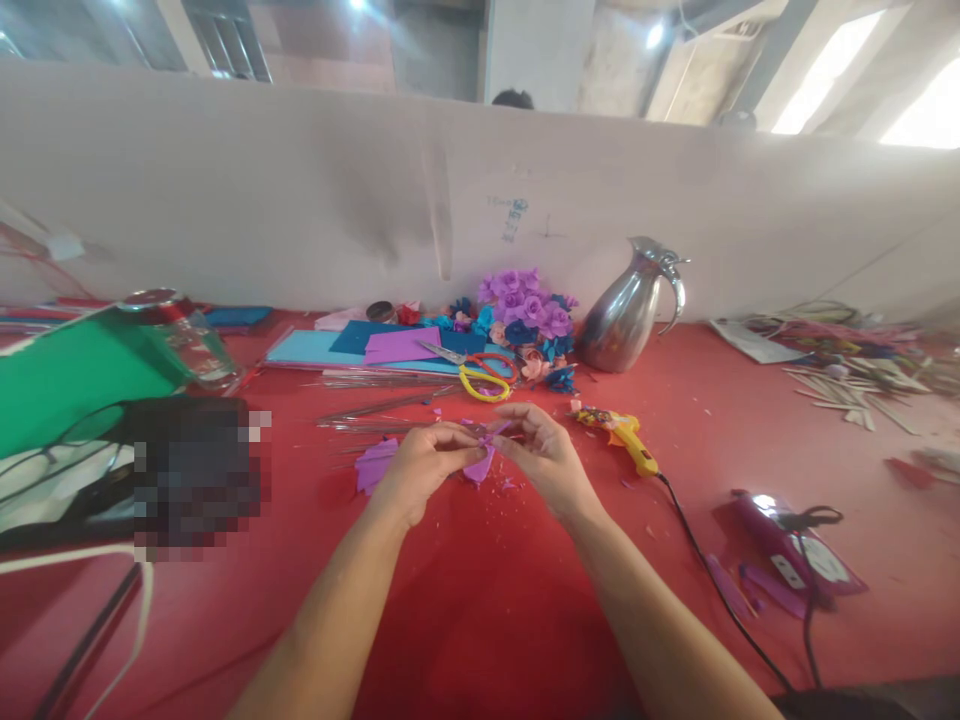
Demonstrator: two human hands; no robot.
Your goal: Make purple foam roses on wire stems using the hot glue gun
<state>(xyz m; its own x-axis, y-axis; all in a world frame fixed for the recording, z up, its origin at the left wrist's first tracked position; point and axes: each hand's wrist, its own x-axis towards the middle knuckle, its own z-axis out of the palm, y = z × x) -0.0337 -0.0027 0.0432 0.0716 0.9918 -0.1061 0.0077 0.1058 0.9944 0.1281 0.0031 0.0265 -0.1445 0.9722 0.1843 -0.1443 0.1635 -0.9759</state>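
Note:
My left hand (431, 462) and my right hand (541, 452) meet over the middle of the red table, fingers pinched together on a small piece of purple paper (487, 440). Its exact shape is partly hidden by my fingertips. Just below my fingers lies a purple paper piece (478, 470). Beside my left hand is a stack of purple paper pieces (375, 463). Scissors (484, 375) with red and yellow handles rest behind my hands, near thin metal wires (367, 412). To the right of my right hand lies a yellow glue gun (630, 440).
Paper flowers (525, 305) stand at the back beside a steel jug (626, 310). Coloured sheets (300, 348) and a glass jar (187, 345) are at the left, near a dark bag-like object (187, 460). A power strip (799, 550) with cords lies at the right.

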